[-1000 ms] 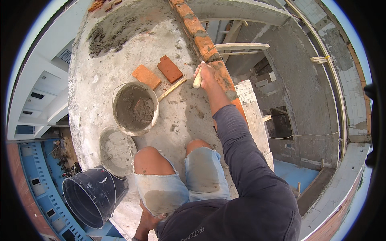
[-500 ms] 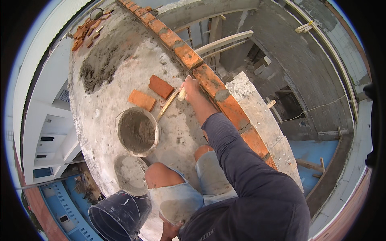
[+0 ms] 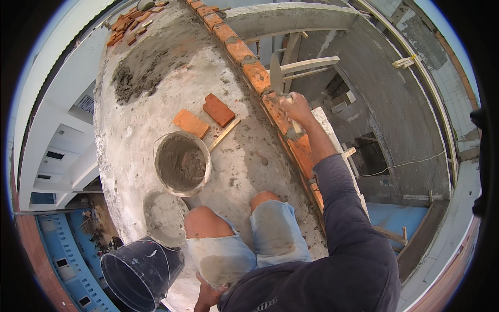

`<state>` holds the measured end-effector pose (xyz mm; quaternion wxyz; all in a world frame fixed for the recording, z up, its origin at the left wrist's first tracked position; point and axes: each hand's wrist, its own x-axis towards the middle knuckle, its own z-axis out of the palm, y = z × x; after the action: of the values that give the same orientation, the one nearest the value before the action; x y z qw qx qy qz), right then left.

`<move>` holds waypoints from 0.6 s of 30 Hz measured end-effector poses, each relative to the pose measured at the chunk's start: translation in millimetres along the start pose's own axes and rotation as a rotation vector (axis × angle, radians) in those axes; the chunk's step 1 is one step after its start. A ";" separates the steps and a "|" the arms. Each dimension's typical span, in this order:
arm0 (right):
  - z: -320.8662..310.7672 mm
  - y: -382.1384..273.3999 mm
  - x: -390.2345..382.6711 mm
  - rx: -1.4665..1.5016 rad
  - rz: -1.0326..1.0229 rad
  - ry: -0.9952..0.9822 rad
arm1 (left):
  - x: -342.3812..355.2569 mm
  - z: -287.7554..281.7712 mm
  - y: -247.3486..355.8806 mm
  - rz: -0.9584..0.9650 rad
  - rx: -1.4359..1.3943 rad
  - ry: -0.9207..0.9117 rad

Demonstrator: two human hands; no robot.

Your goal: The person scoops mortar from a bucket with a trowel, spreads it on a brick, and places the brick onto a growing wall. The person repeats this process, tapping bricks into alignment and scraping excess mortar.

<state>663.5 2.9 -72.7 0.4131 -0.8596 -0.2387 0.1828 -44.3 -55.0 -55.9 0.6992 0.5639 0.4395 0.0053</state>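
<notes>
**Trowel (image 3: 276, 77) held over brick wall (image 3: 254, 76), mortar bucket (image 3: 209, 170) to the left**

The trowel's handle is clamped in the grip of the right hand (image 3: 297, 108), and its blade is pointed away from the body. Grey mortar (image 3: 182, 165) is contained in the bucket, below the rim. Beside it, a round basin (image 3: 154, 207) is coated with pale grey residue. Near the basin, a black bucket (image 3: 167, 264) is seen, dark inside. The left hand (image 3: 209, 294) is placed by the shorts (image 3: 218, 256); whether its grip is closed cannot be told.
</notes>
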 end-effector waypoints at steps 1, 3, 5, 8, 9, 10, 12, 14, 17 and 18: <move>-3.3 -8.3 -7.6 0.169 -0.066 0.022 | 0.2 0.2 -0.5 -0.013 -0.022 0.005; 5.3 -19.4 -20.5 0.541 -0.293 0.078 | 1.1 1.1 -0.4 -0.004 -0.029 -0.018; 21.8 -18.4 -28.0 0.522 -0.174 0.142 | 3.8 0.2 1.3 -0.003 0.013 -0.016; 43.5 0.4 -27.6 0.513 0.210 0.034 | 7.5 -0.4 4.9 0.064 -0.001 -0.026; 47.6 7.0 -25.9 0.499 0.390 -0.038 | 8.1 -0.6 5.8 0.069 0.009 -0.032; 50.5 11.2 -24.0 0.434 0.625 -0.060 | 9.1 -1.1 6.8 0.076 0.022 -0.038; 52.6 11.8 -26.5 0.516 0.477 -0.019 | 9.0 -1.6 7.5 0.075 0.013 -0.023; 51.6 1.1 -41.8 0.467 0.305 0.030 | 6.8 -2.5 7.3 0.055 0.031 -0.027; 57.7 -39.5 -77.4 0.269 -0.038 -0.091 | 2.7 -5.5 5.5 0.036 0.099 -0.017; 58.1 -54.6 -90.4 0.178 -0.092 -0.200 | 2.6 -7.2 4.8 0.031 0.124 -0.012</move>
<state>545.6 18.1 -52.9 0.4697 -0.7852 -0.3009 0.2689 -44.8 -46.3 -53.5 0.6653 0.6129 0.4260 -0.0149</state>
